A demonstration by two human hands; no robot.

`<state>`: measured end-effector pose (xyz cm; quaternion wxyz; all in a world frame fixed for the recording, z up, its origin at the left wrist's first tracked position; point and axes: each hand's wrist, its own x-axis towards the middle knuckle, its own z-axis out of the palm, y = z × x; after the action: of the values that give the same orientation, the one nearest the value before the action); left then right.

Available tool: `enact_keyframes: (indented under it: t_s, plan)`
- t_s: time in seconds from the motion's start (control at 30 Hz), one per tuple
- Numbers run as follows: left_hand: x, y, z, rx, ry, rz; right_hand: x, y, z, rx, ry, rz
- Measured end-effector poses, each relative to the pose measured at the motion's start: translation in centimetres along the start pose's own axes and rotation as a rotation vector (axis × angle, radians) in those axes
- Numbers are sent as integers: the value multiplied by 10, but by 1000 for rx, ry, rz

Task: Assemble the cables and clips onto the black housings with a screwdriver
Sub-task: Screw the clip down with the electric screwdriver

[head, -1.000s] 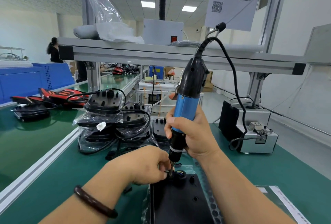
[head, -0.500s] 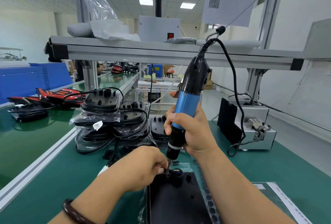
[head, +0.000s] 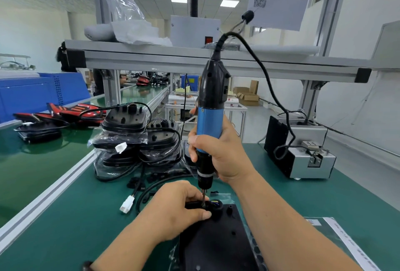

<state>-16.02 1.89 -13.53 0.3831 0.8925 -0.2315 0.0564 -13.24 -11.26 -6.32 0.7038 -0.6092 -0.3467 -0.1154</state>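
head cam, step: screw-driving stage, I'd say. The bit of the blue-and-black corded electric screwdriver [head: 209, 123] is down on the top edge of the flat matte black plastic housing [head: 218, 247], right by a round collar w/ coloured wires in it.
right hand [head: 223, 156]: fingers wrapped round the blue barrel, tool approx upright.
left hand [head: 173, 210]: thumb + fingers curled, pinching a small black plastic clip [head: 193, 204] against the housing, just beside the bit.
housing location: on the green bench mat [head: 65, 216], nearest the camera, btw both forearms.
cable: thin black rubbery cable [head: 149, 189] loops off to the left of the left hand and ends in a white blocky plastic connector [head: 127, 205].
next move: prob needs the bit square + pressed down so the screw seats w/o slipping, and the clip held steady. Can't make out the screw head itself, too small.
other stuff: stack of rounded black housings in clear crinkly bags [head: 134, 141] behind. Grey metal box [head: 311, 160] on the right, tool cord drops toward it.
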Motion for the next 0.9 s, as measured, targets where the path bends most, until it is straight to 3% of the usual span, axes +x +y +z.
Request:
enact_keyframes:
  t_s: [0.7, 0.9]
  plan:
    - [-3, 2, -2, 54, -13, 33, -1, 0, -1, 90, -113, 35]
    - [-5, -12, -12, -60, -176, -17, 2, 2, -4, 96, -86, 42]
